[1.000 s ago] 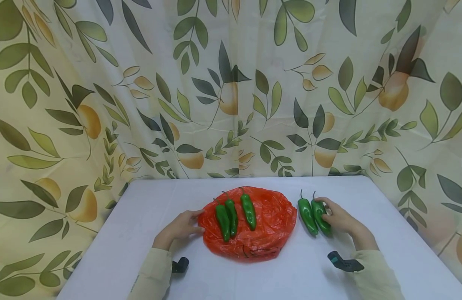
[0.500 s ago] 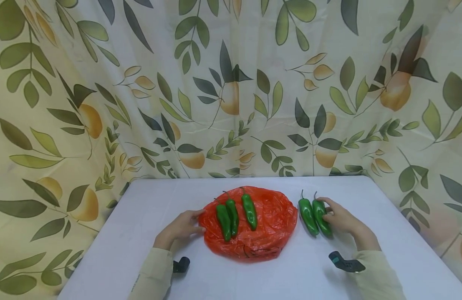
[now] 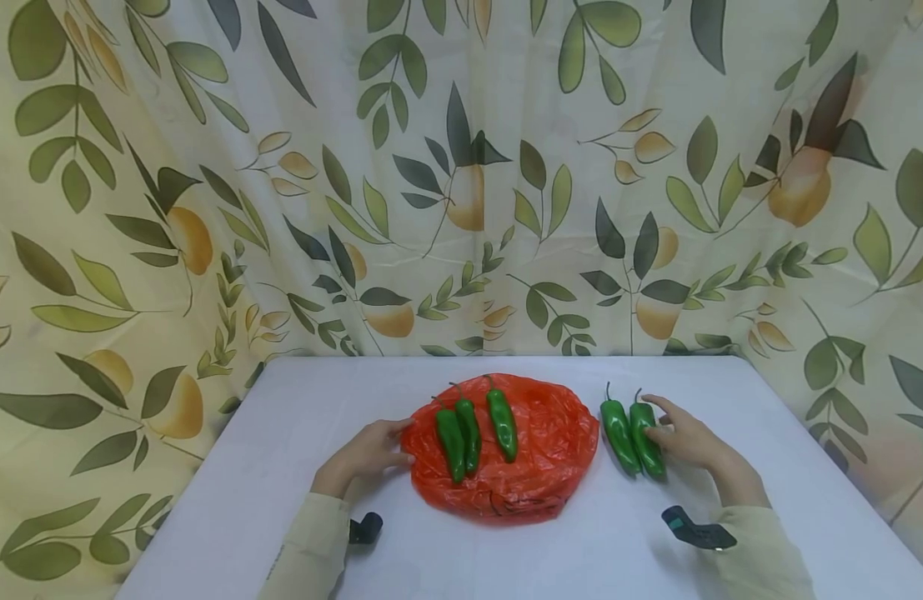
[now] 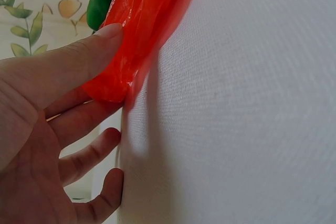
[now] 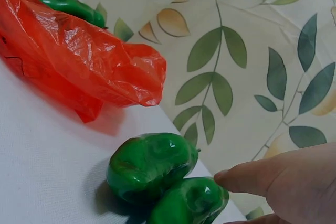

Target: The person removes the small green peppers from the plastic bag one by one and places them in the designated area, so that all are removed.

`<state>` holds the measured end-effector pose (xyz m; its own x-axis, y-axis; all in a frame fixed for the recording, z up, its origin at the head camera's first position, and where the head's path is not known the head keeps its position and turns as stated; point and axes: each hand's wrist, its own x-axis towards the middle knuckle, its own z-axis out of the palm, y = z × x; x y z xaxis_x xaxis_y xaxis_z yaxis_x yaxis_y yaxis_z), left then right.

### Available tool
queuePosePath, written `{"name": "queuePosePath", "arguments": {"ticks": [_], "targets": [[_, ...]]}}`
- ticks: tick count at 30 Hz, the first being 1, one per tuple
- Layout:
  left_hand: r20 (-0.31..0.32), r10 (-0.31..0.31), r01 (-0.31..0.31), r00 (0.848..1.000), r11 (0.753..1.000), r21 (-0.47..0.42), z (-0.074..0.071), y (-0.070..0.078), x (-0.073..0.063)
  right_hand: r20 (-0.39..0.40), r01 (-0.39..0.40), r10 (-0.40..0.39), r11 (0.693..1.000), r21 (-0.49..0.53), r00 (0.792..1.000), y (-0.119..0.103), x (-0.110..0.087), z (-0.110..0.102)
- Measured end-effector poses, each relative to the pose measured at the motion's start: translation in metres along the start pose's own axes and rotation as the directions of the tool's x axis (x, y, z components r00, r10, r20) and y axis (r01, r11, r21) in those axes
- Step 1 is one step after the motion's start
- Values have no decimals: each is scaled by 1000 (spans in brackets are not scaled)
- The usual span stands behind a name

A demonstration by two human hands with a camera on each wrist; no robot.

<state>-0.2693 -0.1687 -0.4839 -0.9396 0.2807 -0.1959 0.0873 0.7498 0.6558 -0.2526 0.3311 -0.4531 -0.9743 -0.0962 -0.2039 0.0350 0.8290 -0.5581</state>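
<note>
A crumpled red plastic bag [image 3: 551, 450] lies spread on the table, with three green peppers [image 3: 504, 425] on its left half. At its left edge, my left hand [image 3: 367, 454] pinches the plastic between thumb and fingers, as the left wrist view shows; the other fingers are bent by the tabletop. Two more green peppers [image 3: 618, 433] lie side by side, right of the bag, stems pointing away. My right hand [image 3: 689, 437] is at the right-hand green pepper [image 3: 646, 442], its extended fingers spread along the side. In the right wrist view, a fingertip touches this pepper [image 5: 191, 203].
The white table [image 3: 529, 567] reaches back to a curtain [image 3: 461, 208] printed with leaves and fruit. A black strap-like device [image 3: 699, 529] sticks out at the right wrist, and another black piece [image 3: 366, 529] at the left.
The whole head view has shifted slightly. My right index fingertip sits slightly farther right of the pepper's stem end. The left hand, bag and peppers keep their places.
</note>
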Motion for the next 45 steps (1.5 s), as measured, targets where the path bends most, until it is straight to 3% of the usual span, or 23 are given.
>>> {"name": "queuePosePath", "arguments": {"ticks": [8, 25, 35, 45], "targets": [[-1, -8, 8, 1000, 1000, 18, 0, 0, 0, -124, 9, -16, 998, -59, 992, -6, -4, -4], [-13, 4, -4, 1000, 1000, 6, -1, 2, -2, -234, 77, -78, 997, -12, 969, -54, -4, 7], [-12, 8, -8, 1000, 1000, 13, 1, 1, -1, -296, 211, -191, 977, 36, 936, -91, -10, 31], [-17, -12, 12, 1000, 1000, 19, 1, 3, -2, -273, 343, -315, 938, 59, 909, -121, -10, 59]]}}
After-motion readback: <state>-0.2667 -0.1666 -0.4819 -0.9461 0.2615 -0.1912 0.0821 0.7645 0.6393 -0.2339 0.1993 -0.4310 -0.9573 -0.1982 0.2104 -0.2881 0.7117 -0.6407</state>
